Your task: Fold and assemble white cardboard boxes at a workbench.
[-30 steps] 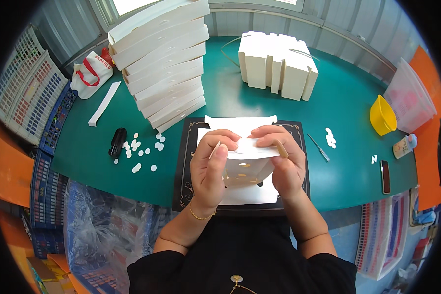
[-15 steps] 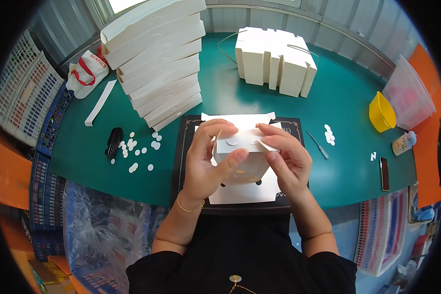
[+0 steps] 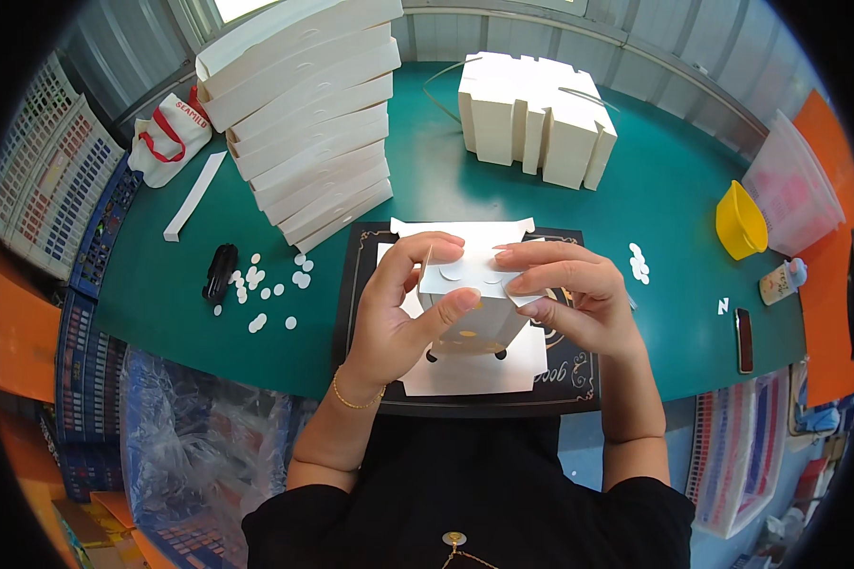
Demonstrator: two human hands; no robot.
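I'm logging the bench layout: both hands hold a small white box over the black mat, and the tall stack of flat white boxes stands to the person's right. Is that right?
Not quite. In the head view the stack of flat white boxes stands to the person's left, not right. The rest holds: the left hand and right hand hold the small white box over the black mat.

Two hands (image 3: 399, 313), one small box (image 3: 470, 308), one yellow scoop (image 3: 738, 223), one black mat (image 3: 569, 375).
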